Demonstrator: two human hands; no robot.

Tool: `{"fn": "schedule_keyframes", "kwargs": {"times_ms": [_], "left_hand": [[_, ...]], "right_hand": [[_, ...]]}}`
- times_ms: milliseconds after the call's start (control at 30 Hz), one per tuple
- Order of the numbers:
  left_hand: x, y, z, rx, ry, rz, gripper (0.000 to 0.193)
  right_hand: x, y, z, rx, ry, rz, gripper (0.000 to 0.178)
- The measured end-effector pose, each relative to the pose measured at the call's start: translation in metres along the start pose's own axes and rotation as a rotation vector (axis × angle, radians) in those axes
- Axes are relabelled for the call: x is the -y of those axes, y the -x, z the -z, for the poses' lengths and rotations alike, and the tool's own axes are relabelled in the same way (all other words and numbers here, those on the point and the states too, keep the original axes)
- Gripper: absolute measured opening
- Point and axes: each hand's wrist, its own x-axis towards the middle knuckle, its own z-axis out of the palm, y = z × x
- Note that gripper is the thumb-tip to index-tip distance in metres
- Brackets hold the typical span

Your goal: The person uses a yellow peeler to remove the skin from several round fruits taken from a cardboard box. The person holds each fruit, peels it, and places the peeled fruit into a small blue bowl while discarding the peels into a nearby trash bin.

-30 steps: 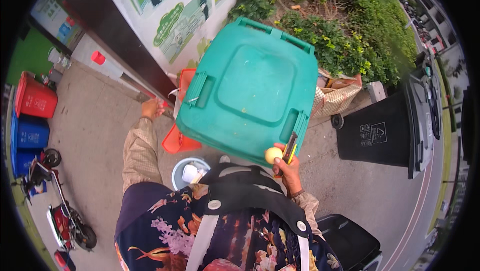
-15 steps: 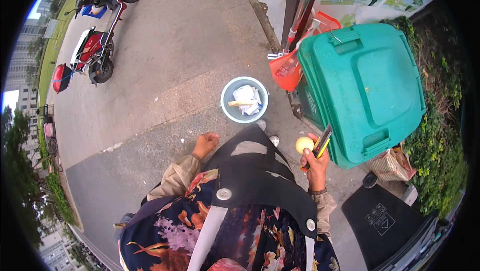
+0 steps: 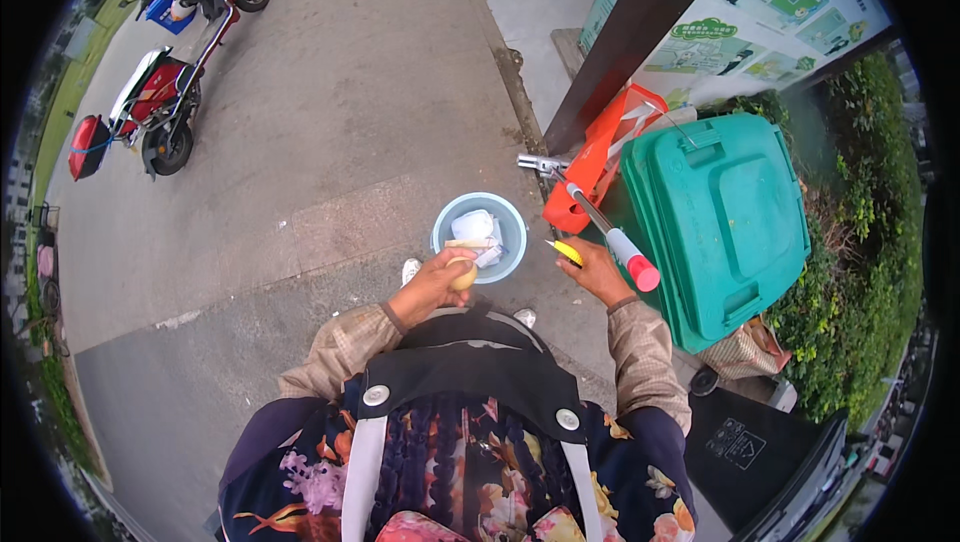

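Observation:
My left hand (image 3: 432, 285) is closed round a round pale-yellow thing (image 3: 463, 275), its kind unclear, at the near rim of a light blue bucket (image 3: 439, 225). White crumpled scraps (image 3: 472, 225) and a pale strip lie in the bucket. To the right of it, my right hand (image 3: 597, 272) grips a yellow utility knife (image 3: 567, 252) with its pointed tip toward the bucket. Beside that hand is a silver pole (image 3: 592, 210) with a red-capped grey grip, tilted toward me; whether they touch I cannot tell.
On the right stand a green wheeled bin (image 3: 720, 222) and an orange-red dustpan (image 3: 600, 147) by a dark post (image 3: 640, 32). A black bin (image 3: 745, 437) and a woven bag (image 3: 745, 352) are nearer. At the far left is a red scooter (image 3: 165, 92); hedges (image 3: 865, 212) border the right.
The round pale-yellow thing has passed from my right hand to my left. Both hands have come nearer the bucket. The pole's red end has swung from the top toward me.

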Motion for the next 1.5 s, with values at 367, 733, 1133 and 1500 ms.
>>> {"fn": "schedule_keyframes", "kwargs": {"times_ms": [367, 733, 1133, 1500], "left_hand": [[0.016, 0.035, 0.099, -0.3, 0.326, 0.085, 0.022], [-0.002, 0.05, 0.22, -0.516, 0.38, -0.019, 0.024], [-0.07, 0.044, 0.299, -0.68, 0.389, -0.005, 0.025], [-0.197, -0.064, 0.337, -0.632, 0.34, 0.067, 0.023]], "right_hand": [[-0.032, 0.037, -0.029, -0.396, 0.354, -0.485, 0.052], [0.008, -0.046, -0.018, -0.853, -0.397, -0.389, 0.058], [0.064, -0.189, -0.047, -0.364, -0.14, -0.029, 0.048], [0.036, -0.371, 0.054, -0.481, -0.519, -0.32, 0.045]]}}
